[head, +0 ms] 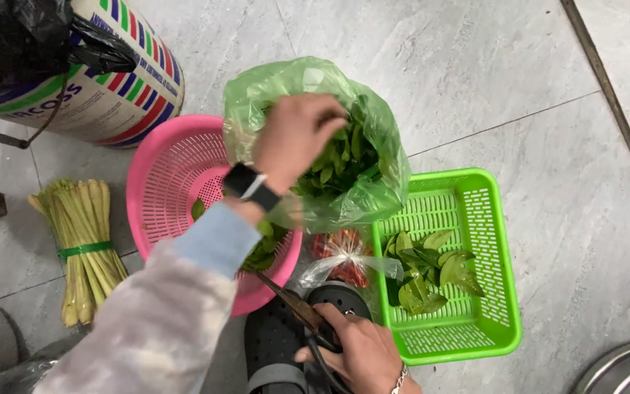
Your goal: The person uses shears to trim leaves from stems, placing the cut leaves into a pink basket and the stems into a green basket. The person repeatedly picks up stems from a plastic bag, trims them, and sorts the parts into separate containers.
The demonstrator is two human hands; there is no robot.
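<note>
Head view, our items on the floor (519,95). Left hand (297,138): fingers bunched inside the green bag (373,124), closed among its leaves (344,157); whether they pinch a leaf we cannot tell. Right hand (355,350): gripping scissors (304,310), blades pointing toward the pink basket (165,171). Green bag: between the pink basket and the green basket (486,241), which holds loose leaves. Clear bag of red chillies (344,255): below the green bag. Lemongrass bundle (82,244): left of the pink basket.
</note>
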